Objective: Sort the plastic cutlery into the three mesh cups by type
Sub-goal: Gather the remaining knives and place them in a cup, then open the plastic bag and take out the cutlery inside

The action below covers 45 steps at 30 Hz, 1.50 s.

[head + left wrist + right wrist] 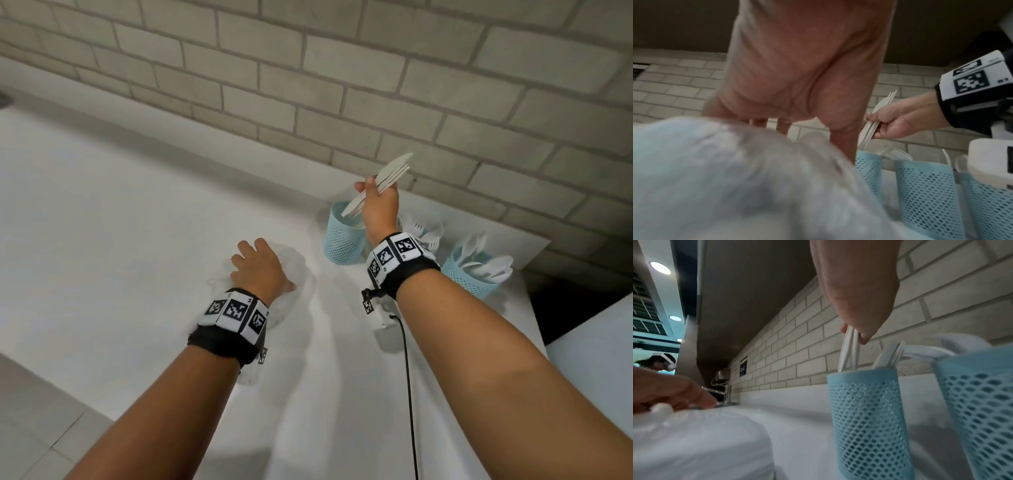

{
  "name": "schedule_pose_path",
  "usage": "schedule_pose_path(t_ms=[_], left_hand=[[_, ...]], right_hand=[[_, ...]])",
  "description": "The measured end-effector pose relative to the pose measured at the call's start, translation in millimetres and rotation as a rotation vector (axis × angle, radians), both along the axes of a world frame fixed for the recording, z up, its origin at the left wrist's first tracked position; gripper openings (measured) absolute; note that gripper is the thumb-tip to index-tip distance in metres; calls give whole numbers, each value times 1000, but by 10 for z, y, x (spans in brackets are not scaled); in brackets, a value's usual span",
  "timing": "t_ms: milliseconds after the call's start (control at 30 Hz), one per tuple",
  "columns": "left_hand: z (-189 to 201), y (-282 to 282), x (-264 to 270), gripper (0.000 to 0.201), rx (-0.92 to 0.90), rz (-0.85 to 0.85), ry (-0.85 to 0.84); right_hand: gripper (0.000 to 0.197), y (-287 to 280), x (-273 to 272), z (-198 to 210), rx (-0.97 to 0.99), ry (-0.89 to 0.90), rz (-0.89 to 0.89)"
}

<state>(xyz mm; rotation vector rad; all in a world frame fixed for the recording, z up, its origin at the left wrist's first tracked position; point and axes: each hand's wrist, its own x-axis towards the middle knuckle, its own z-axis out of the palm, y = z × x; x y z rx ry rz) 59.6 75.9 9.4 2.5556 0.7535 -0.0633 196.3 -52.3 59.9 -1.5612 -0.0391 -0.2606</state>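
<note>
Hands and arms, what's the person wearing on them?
Both forearms are bare, with no sleeves. Each wrist carries a black fabric band topped by white blocks printed with black square code markers: one behind the left hand, one behind the right hand. A small white camera unit hangs under the right wrist, with a thin black cable trailing back from it. The hands are bare.

Both forearms are bare, with no sleeves showing. Each wrist wears a black fabric wrist strap point(224, 342), and the one on the right point(411, 274) looks the same. Round each strap runs a band of white square marker tiles point(236, 310) printed with black pixel patterns. A small white camera block point(382, 317) hangs under the right wrist, with a thin black cable point(411, 394) trailing toward the near edge.
</note>
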Motion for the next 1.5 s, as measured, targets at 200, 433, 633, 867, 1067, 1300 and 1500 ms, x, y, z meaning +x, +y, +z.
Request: schedule_pose_path(t_ms=[200,433,633,867,1067,1300,1500], left_hand=[[-76,112,-11,71,-100,46,-49],[-77,167,-35,56,-237,54,-360],[15,145,-60,61,-355,-57,-594],[280,-197,-66,68,-539,-253,-733],[335,-684,-22,71,-620,-478,-667],[141,-1185,59,67,-730,-686,-445],[63,-1328,93,58,-789,-819,-309]], right_hand=[[9,54,99,-176,-189,116,27],[51,-30,15,-61,-326,96,109],[44,-182,-147,225,-349,-163,-15],[19,-457,-507,412,-179,-273,51],[18,-926,-902,334,-400,-63,189],[21,-1445,-1204,-9,-579,232,283],[17,-1621,-1341,-226,-481,283,237]])
